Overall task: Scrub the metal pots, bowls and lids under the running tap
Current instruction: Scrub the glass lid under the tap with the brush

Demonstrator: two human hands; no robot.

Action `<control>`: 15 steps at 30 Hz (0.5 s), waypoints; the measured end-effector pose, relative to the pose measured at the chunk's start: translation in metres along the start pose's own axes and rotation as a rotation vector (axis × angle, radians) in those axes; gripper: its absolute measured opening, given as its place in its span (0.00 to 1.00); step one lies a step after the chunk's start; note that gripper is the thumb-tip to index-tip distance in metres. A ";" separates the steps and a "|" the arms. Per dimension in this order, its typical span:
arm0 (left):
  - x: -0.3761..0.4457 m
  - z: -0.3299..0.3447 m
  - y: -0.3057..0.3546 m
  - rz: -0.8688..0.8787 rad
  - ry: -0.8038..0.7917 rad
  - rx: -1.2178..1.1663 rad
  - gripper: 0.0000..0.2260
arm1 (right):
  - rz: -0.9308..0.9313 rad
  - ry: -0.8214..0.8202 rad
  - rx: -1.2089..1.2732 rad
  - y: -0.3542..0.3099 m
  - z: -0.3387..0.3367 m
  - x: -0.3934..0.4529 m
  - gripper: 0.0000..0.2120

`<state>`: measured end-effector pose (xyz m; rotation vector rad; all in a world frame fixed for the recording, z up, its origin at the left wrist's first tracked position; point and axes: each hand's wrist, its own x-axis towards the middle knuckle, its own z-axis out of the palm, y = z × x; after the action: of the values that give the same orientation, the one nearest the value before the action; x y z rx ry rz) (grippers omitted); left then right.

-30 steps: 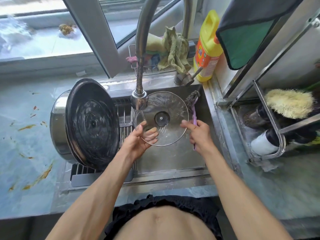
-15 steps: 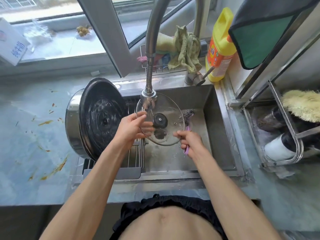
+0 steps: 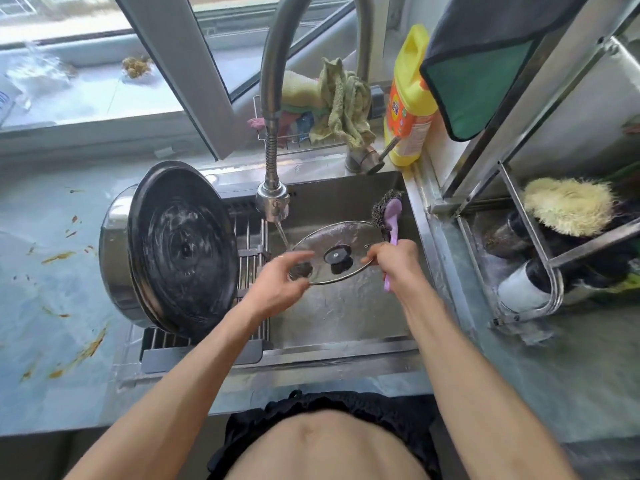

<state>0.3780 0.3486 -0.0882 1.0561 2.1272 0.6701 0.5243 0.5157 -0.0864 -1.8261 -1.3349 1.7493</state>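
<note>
A round glass lid point(image 3: 337, 237) with a metal rim and a black knob lies tilted over the sink point(image 3: 346, 317), under the water that runs from the tap point(image 3: 273, 202). My left hand point(image 3: 277, 289) holds its left rim, fingers curled round the edge. My right hand point(image 3: 394, 265) grips the purple handle of a steel-wool scrubbing brush point(image 3: 388, 209) and also touches the lid's right rim. The brush head points away, beyond the lid. A large steel pot point(image 3: 114, 258) lies on its side on the drain rack, with a black lid point(image 3: 183, 247) against its mouth.
A roll-up drain rack point(image 3: 252, 271) spans the sink's left part. A yellow detergent bottle point(image 3: 410, 98) and rags point(image 3: 339, 105) stand behind the sink. A metal dish rack point(image 3: 533, 265) with a pale brush is on the right. The left counter point(image 3: 52, 271) has orange food stains.
The lid has tipped from nearly upright to flatter, knob side up. The brush head has swung up and to the right, away from the lid. My left hand has shifted to the lower left rim.
</note>
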 end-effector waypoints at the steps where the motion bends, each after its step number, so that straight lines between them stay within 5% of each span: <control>1: -0.004 0.003 0.005 0.139 -0.070 0.086 0.25 | 0.009 -0.013 -0.006 -0.004 0.000 -0.002 0.16; 3: -0.001 0.011 0.007 0.294 -0.035 0.255 0.20 | 0.002 -0.053 -0.023 -0.012 0.006 -0.006 0.18; 5: 0.006 0.013 0.007 0.240 0.141 0.229 0.12 | -0.043 -0.093 -0.057 -0.016 0.014 -0.008 0.16; 7: 0.014 0.010 0.007 0.083 0.222 -0.058 0.07 | -0.085 -0.132 -0.078 -0.018 0.019 -0.006 0.16; 10: 0.021 0.007 0.007 -0.272 0.129 -0.702 0.08 | -0.311 -0.152 -0.328 -0.013 0.014 -0.003 0.16; 13: 0.020 0.009 -0.005 -0.432 0.088 -0.969 0.11 | -0.567 -0.222 -0.602 0.002 0.008 -0.007 0.12; 15: 0.018 0.011 -0.011 -0.462 0.104 -1.101 0.11 | -0.624 -0.297 -0.638 0.008 0.007 -0.010 0.22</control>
<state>0.3726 0.3593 -0.1093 -0.0658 1.5561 1.4065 0.5224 0.5011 -0.0872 -1.1630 -2.4660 1.3607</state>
